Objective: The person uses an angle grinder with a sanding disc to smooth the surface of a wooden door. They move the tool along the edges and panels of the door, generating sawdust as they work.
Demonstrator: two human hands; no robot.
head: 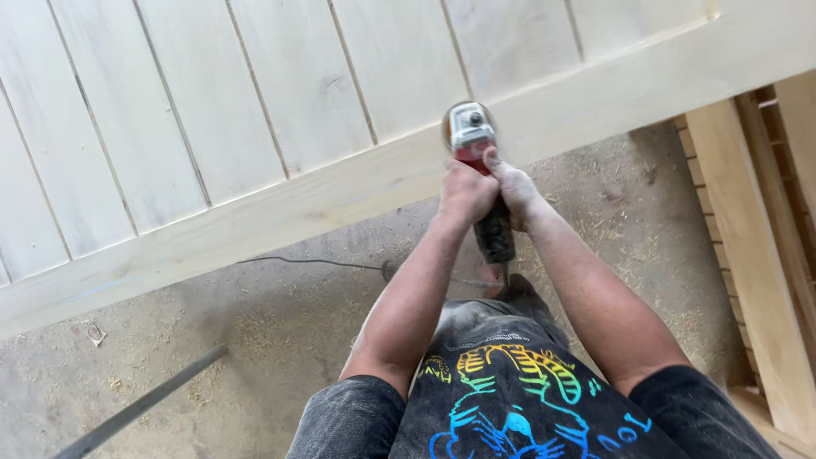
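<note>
A red and grey angle grinder rests with its round disc on the edge rail of a large pale wooden panel. My left hand grips the tool's body from the left. My right hand grips it from the right, just above the dark rear handle. Both hands are dusty and pressed close together. The disc itself is mostly hidden under the tool's head.
A black power cord runs across the sawdust-covered floor. A dark metal bar lies at the lower left. More pale wooden frames stand at the right. My foot shows below the tool.
</note>
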